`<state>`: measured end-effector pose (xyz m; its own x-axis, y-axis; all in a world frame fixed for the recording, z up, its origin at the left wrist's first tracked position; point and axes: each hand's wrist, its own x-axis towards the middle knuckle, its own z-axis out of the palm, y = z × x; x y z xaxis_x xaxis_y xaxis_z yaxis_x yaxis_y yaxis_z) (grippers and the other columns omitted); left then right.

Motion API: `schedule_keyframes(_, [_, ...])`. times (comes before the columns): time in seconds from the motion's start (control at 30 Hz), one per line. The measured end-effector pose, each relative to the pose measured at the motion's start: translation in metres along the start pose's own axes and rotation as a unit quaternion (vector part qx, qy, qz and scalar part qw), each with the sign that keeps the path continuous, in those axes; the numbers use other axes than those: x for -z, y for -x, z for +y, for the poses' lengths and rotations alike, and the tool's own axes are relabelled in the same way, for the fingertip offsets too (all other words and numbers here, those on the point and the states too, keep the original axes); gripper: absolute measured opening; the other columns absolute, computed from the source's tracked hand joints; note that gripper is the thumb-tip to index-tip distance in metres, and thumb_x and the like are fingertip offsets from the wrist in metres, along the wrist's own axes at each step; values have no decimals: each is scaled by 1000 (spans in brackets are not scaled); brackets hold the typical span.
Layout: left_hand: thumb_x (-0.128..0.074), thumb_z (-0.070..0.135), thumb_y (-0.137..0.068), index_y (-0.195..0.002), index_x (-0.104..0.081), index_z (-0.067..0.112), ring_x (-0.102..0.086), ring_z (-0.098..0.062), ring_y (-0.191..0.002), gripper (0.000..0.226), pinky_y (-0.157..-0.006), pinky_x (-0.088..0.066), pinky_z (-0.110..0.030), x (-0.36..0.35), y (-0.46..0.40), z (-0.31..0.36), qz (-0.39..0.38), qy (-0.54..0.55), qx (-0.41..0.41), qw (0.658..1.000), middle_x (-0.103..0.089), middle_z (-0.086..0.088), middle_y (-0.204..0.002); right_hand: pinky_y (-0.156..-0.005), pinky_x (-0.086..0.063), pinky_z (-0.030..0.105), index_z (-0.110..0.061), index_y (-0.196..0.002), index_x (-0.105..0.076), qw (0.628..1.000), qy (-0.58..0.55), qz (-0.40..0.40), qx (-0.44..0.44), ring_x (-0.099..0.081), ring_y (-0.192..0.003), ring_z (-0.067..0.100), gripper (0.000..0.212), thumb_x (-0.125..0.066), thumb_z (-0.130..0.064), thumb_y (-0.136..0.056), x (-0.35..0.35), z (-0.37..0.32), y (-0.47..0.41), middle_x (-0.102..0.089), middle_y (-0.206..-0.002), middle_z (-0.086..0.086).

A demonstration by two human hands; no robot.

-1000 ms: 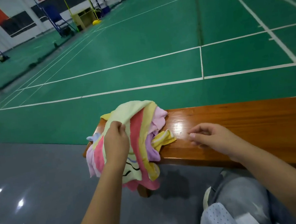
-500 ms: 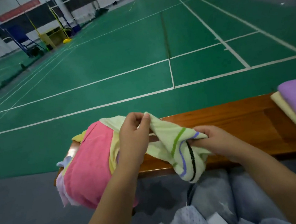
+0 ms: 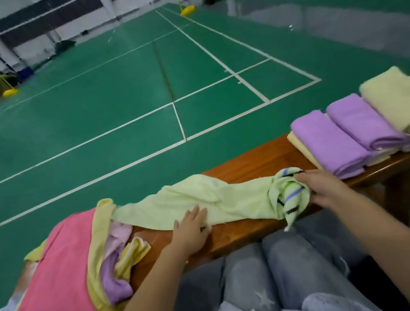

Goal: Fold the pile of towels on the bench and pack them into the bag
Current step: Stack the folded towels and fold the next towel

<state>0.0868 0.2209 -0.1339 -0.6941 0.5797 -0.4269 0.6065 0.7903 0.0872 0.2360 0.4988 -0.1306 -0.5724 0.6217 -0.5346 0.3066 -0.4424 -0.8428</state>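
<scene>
The wooden bench [image 3: 249, 161] is the landmark. At its left end sits the unfolded pile of towels [image 3: 68, 281], pink on top with yellow and purple beneath. Just right of the pile, a pale green towel [image 3: 203, 200] lies stretched along the bench top. The left hand [image 3: 191, 228] presses flat on its near edge, fingers straight. Further right, the right hand [image 3: 325, 189] grips the towel's bunched, striped end. At the bench's right end rest folded towels [image 3: 361, 127], purple and yellow, overlapping. No bag shows in view.
</scene>
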Motion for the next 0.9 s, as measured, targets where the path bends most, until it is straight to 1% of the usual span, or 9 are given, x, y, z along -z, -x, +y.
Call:
schedule_keyframes(0.03, [-33, 43, -102, -154, -15, 31, -4, -18, -149, 56, -119, -2, -48, -3, -1, -1, 9, 11, 1, 1000, -4, 5, -163, -86, -49, 38, 2, -120, -53, 990, 117, 54, 55, -57, -101, 31, 33, -60, -5, -89, 2, 4, 0, -53, -129, 25])
schedule_keyframes(0.13, [-33, 42, -103, -152, -23, 34, -14, -17, -148, 50, -119, -10, -41, -8, -1, -4, 46, 44, -1, 998, -13, 7, -161, -105, -32, 39, -10, -125, -57, 854, 411, 131, 289, -43, -125, 32, 48, -72, -14, -79, 0, 8, 20, -48, -135, 16])
schedule_keyframes(0.2, [-34, 42, -103, -150, -29, 35, -23, -18, -144, 48, -117, -18, -36, -12, 2, -5, 69, 56, -2, 996, -20, 7, -159, -108, -30, 32, -18, -121, -61, 804, 480, -1, 351, -40, -130, 24, 43, -73, -20, -80, -8, 11, 35, -44, -142, 8])
schedule_keyframes(0.33, [-39, 37, -102, -138, -51, 30, -44, -16, -123, 38, -107, -32, -27, -19, 9, -5, 142, 76, -2, 987, -47, 5, -138, -116, -19, 38, -35, -141, -39, 677, 675, -147, 255, -17, -144, 19, 70, -71, -25, -80, -18, 36, 34, -14, -158, -7])
schedule_keyframes(0.47, [-43, 32, -102, -121, -63, 25, -51, -15, -105, 29, -89, -37, -21, -19, 15, -7, 163, 110, -9, 980, -56, 4, -113, -110, -28, 28, -26, -133, -53, 753, 596, -104, 259, -37, -136, 19, 54, -54, 1, -86, -10, 40, 19, -38, -150, -1])
schedule_keyframes(0.6, [-43, 31, -102, -121, -62, 22, -53, -14, -101, 29, -87, -39, -21, -18, 28, -4, 94, 175, -13, 980, -57, 3, -110, -79, -45, 20, -14, -100, -71, 849, 469, -33, 240, -62, -94, 14, 19, -56, -6, -91, -6, 17, 19, -69, -102, 0])
schedule_keyframes(0.67, [-44, 30, -102, -121, -62, 23, -53, -12, -101, 27, -87, -38, -19, -17, 36, -1, 84, 184, -27, 979, -58, 5, -111, -79, -49, 23, -15, -86, -69, 916, 339, -10, 215, -64, -81, 10, 13, -62, -3, -87, -5, 7, 20, -70, -85, -2])
schedule_keyframes(0.77, [-47, 27, -101, -114, -65, 23, -53, -6, -94, 23, -80, -38, -12, -14, 50, 10, 91, 232, -51, 967, -58, 14, -103, -80, -54, 32, -10, -84, -64, 989, 69, -21, 126, -65, -86, 19, 12, -62, 2, -86, -10, -8, 19, -69, -89, 8])
schedule_keyframes(0.9, [-52, 31, -98, -94, -68, 20, -57, -5, -81, 20, -79, -47, -20, -13, 61, 28, 29, 285, -89, 954, -66, 8, -88, -71, -55, 24, -3, -100, -56, 971, -236, -7, 45, -58, -95, 20, 26, -37, 13, -91, -19, -29, 14, -57, -99, 12])
